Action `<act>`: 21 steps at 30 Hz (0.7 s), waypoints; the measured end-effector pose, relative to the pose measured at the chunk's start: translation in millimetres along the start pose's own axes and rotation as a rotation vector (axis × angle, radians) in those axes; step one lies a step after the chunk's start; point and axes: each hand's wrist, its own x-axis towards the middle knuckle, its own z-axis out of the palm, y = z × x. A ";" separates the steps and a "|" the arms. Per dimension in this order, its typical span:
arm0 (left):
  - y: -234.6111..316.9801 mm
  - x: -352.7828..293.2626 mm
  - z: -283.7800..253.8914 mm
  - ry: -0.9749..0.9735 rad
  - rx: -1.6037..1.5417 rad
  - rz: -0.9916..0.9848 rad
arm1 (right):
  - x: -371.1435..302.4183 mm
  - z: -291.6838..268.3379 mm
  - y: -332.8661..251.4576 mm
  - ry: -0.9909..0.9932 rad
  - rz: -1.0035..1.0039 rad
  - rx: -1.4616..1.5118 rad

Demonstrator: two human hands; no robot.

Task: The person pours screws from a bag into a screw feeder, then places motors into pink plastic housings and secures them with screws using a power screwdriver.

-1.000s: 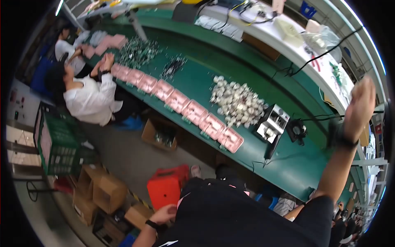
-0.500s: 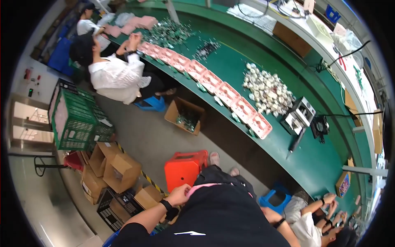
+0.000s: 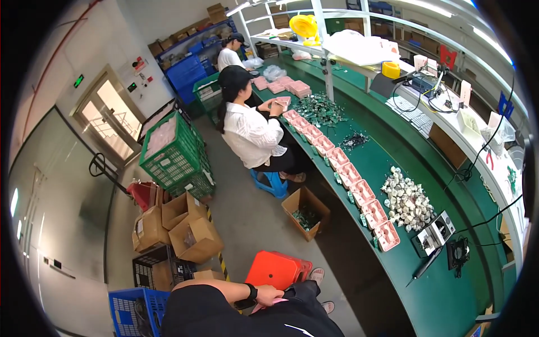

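My left hand [image 3: 268, 295], with a dark watch on its wrist, rests at my waist. Its fingers are closed on a pink strip [image 3: 275, 303] at the top of my dark trousers; part of the strip is hidden by the hand and my black shirt. Beyond it stands a red-orange stool [image 3: 272, 271]. My right hand is out of the picture. To the right, a row of pink plastic shells [image 3: 362, 194] runs along the near edge of the green workbench [image 3: 438, 297], with small green boards beside them.
A white heap of small parts [image 3: 407, 199] and a metal device [image 3: 435, 231] with a black pen-like tool [image 3: 425, 267] lie on the bench. Open cardboard boxes [image 3: 196, 238], a box of green pieces [image 3: 320, 224], green crates [image 3: 174, 154] and a seated co-worker [image 3: 250, 135] stand around the floor.
The view has swung up and to the left, showing more of the room. My right arm and the people at the lower right have left the picture. The left hand stays on the pink strip.
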 end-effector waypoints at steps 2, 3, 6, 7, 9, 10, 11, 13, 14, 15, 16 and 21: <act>7.2 -7.9 7.9 0.029 -0.026 -0.006 | -5.5 6.1 8.4 -0.009 -0.005 -0.015; 12.1 -13.5 11.1 0.049 -0.054 -0.005 | -8.7 10.3 12.0 -0.012 -0.004 -0.020; 23.7 -32.3 20.7 0.084 -0.068 0.023 | -16.9 23.0 21.7 -0.028 0.008 -0.042; 29.2 -38.3 23.7 0.094 -0.047 0.053 | -21.7 26.2 24.6 -0.035 0.015 -0.050; 38.6 -48.2 29.7 0.109 -0.040 0.079 | -31.2 32.4 31.0 -0.053 0.031 -0.066; 38.2 -40.8 20.8 0.045 -0.025 0.095 | -36.9 35.5 36.6 -0.027 0.046 -0.055; 37.5 -31.5 11.0 -0.023 -0.011 0.113 | -43.4 38.8 42.7 0.000 0.065 -0.040; 32.7 -11.6 3.8 -0.094 -0.015 0.119 | -51.9 41.8 62.7 0.009 0.096 -0.023; 22.9 9.4 -5.5 -0.227 -0.064 0.205 | -59.2 44.9 74.6 0.025 0.118 -0.003; 9.0 29.4 -15.7 -0.388 -0.111 0.292 | -68.0 59.5 89.3 0.054 0.145 0.041; -7.6 48.2 -24.0 -0.500 -0.261 0.219 | -82.0 83.4 104.7 0.091 0.184 0.101; -95.7 135.7 -66.4 -0.265 -0.720 -0.259 | -149.5 164.9 117.6 0.470 0.407 0.447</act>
